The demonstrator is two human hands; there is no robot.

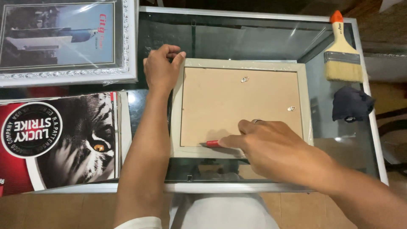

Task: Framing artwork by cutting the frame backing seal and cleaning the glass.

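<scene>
Lighting even, fairly bright, soft, prob. from overhead. Glass counter (263,42) shows pale streaky reflections near far edge & a small bright spot at left. Plastic wrap on silver-framed picture (63,40) catches white glare streaks. Right hand (271,146) casts soft short shadow on brown backing board (237,101). Focus sharp at centre; slight wide-angle bend at edges. No motion blur.
</scene>
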